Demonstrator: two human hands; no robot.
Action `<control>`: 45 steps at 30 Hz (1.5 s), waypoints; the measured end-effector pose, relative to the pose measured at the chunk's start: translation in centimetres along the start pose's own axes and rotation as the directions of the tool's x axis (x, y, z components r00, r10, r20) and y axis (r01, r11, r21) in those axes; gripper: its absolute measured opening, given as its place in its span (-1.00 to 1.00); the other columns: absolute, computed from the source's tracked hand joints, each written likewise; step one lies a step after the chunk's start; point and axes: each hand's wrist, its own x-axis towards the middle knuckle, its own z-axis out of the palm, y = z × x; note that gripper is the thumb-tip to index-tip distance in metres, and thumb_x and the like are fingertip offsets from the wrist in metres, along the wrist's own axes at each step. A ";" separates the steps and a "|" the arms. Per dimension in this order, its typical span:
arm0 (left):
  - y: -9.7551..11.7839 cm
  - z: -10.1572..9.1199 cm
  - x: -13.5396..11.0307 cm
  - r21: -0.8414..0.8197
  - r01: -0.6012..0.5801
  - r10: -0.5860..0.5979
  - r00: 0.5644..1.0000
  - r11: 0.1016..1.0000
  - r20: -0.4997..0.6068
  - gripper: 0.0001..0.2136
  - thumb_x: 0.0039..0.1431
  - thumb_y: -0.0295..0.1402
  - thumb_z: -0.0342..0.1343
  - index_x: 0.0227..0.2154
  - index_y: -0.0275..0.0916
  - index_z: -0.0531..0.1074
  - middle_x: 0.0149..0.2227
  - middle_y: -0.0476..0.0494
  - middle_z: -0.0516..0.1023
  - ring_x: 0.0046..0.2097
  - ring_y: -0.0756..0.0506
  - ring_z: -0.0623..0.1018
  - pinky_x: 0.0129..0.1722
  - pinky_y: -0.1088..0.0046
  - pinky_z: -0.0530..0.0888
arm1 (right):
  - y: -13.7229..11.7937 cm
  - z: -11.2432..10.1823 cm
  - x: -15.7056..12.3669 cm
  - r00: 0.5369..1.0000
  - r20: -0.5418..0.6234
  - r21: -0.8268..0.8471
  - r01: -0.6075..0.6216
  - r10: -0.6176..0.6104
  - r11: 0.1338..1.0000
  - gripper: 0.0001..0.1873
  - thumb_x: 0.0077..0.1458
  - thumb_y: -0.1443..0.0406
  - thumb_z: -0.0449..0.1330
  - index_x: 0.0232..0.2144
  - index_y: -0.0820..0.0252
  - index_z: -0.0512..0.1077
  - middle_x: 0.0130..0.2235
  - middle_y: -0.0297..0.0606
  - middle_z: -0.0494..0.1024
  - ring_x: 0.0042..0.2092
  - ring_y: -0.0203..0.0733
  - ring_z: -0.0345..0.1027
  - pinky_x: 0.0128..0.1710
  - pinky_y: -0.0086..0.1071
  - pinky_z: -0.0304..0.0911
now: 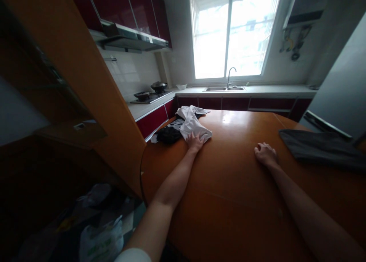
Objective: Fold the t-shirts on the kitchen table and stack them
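Cloth at the left edge, and here's how it stands: my left hand (195,142) lies on the near end of the white cloth (190,119), fingers fanned well apart; whether they pinch any fabric, I can't tell. Over on the other side, my right hand (265,154) sits at the wooden table (228,178), partly open, fingers loosely bent, nothing showing in it, just short of the dark grey cloth (314,145).

Now the risk! That white piece lies over a striped cloth (176,122) and against a black bundle (169,134), so a hard tug on it could, I reckon, drag the others along. A shove leftward might tip the bundle off, since it sits right by the table's rim. A flat, ungripping palm could simply slide and crease the fabric more.

And the look of it: pale, matt, thin-seeming, rumpled into soft ridges, one narrow stretch running back, the near corner splayed out flat beside my fingers.
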 end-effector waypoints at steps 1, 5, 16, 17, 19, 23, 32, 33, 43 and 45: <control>-0.4 0.0 0.2 -0.008 -0.006 0.007 0.999 1.000 0.047 -0.60 0.22 -0.23 0.21 0.12 -0.16 0.50 0.22 -0.36 0.43 0.33 -0.43 0.26 0.29 -0.14 0.15 | 0.0 0.0 0.0 1.000 0.005 0.001 -0.002 0.002 1.000 -0.46 0.27 0.16 -0.06 0.15 0.30 0.42 0.28 0.06 0.33 0.31 0.09 0.15 0.28 -0.03 0.04; -1.0 -0.1 0.7 -0.079 -0.080 0.089 0.988 0.994 0.123 -0.76 0.28 -0.37 0.13 -0.08 -0.21 0.62 -0.05 -0.28 0.65 0.06 -0.25 0.58 0.13 0.22 0.42 | -0.1 -0.1 0.1 1.000 0.014 -0.002 -0.004 0.004 1.000 -0.46 0.28 0.17 -0.05 0.16 0.32 0.41 0.28 0.06 0.33 0.31 0.10 0.16 0.27 -0.02 0.06; 2.1 0.9 -0.8 -0.368 -0.352 0.432 0.887 0.861 0.163 -0.77 0.27 -0.44 0.14 -0.11 -0.10 0.63 0.08 -0.03 0.60 0.12 -0.11 0.56 0.18 0.35 0.43 | -0.1 -0.1 -0.1 1.000 -0.011 0.020 -0.006 0.006 1.000 -0.50 0.27 0.18 -0.03 0.11 0.27 0.45 0.26 0.04 0.36 0.31 0.09 0.15 0.28 -0.01 0.03; 2.4 1.2 -1.2 -0.405 -0.373 0.475 0.860 0.835 0.186 -0.78 0.27 -0.42 0.14 -0.10 -0.12 0.63 0.07 -0.04 0.61 0.11 -0.11 0.57 0.17 0.34 0.43 | -0.1 -0.1 -0.1 1.000 -0.015 0.032 -0.007 0.008 0.999 -0.50 0.26 0.18 -0.03 0.11 0.27 0.45 0.26 0.04 0.37 0.31 0.10 0.16 0.28 0.00 0.03; 3.0 1.7 -1.9 -0.490 -0.409 0.566 0.793 0.770 0.226 -0.76 0.27 -0.37 0.15 -0.05 -0.17 0.60 0.06 -0.11 0.61 0.10 -0.12 0.58 0.15 0.34 0.44 | -0.1 -0.3 0.0 0.999 -0.027 0.073 -0.017 0.019 0.997 -0.50 0.26 0.18 -0.02 0.13 0.29 0.44 0.25 0.05 0.38 0.29 0.11 0.19 0.28 0.03 0.04; 3.9 2.2 -2.9 -0.576 -0.429 0.655 0.709 0.696 0.263 -0.63 0.30 -0.24 0.13 0.11 -0.24 0.51 0.06 -0.17 0.61 0.02 -0.14 0.60 0.07 0.35 0.48 | -1.4 -1.1 -0.3 0.990 -0.121 0.214 0.098 -0.073 0.972 -0.47 0.29 0.18 -0.03 0.20 0.32 0.36 0.24 0.04 0.39 0.26 0.05 0.22 0.27 -0.05 0.09; 3.8 2.4 -2.2 -0.544 -0.434 0.607 0.773 0.718 0.183 -0.71 0.37 -0.27 0.00 -0.04 -0.24 0.56 -0.13 -0.10 0.67 -0.14 -0.05 0.63 -0.07 0.48 0.52 | -10.7 -1.1 -5.1 0.802 -0.061 0.209 0.593 -0.595 0.778 -0.45 0.29 0.17 0.08 0.31 0.01 0.26 0.35 -0.15 0.24 0.32 0.03 0.11 0.24 -0.09 0.11; 3.7 2.5 -2.0 -0.483 -0.448 0.576 0.802 0.753 0.155 -0.74 0.36 -0.29 0.01 -0.10 -0.22 0.57 -0.18 -0.06 0.68 -0.18 -0.03 0.63 -0.10 0.50 0.53 | -11.3 -1.2 -5.5 0.804 -0.036 0.197 0.588 -0.594 0.784 -0.49 0.30 0.16 0.09 0.27 -0.01 0.31 0.33 -0.15 0.26 0.30 0.03 0.14 0.20 -0.09 0.13; -0.9 0.0 1.8 -0.079 -0.217 0.200 0.963 0.973 -0.183 -0.67 0.21 -0.56 -0.08 -0.10 -0.27 0.55 0.01 -0.29 0.59 0.12 -0.23 0.51 0.28 0.08 0.25 | -9.3 -3.4 -6.0 0.897 0.007 -0.027 0.442 -0.442 0.896 -0.65 0.32 0.36 -0.03 -0.03 0.09 0.50 0.10 -0.10 0.47 0.11 -0.02 0.30 0.01 -0.18 0.07; -2.6 -0.9 2.8 -0.020 -0.157 0.150 0.971 0.987 -0.188 -0.65 0.20 -0.58 -0.11 -0.14 -0.29 0.57 0.03 -0.34 0.59 0.13 -0.27 0.51 0.26 0.03 0.26 | -6.8 -4.4 -5.6 0.941 -0.006 -0.083 0.336 -0.338 0.938 -0.63 0.30 0.39 -0.04 -0.03 0.11 0.51 0.08 -0.08 0.48 0.08 0.00 0.32 -0.01 -0.16 0.07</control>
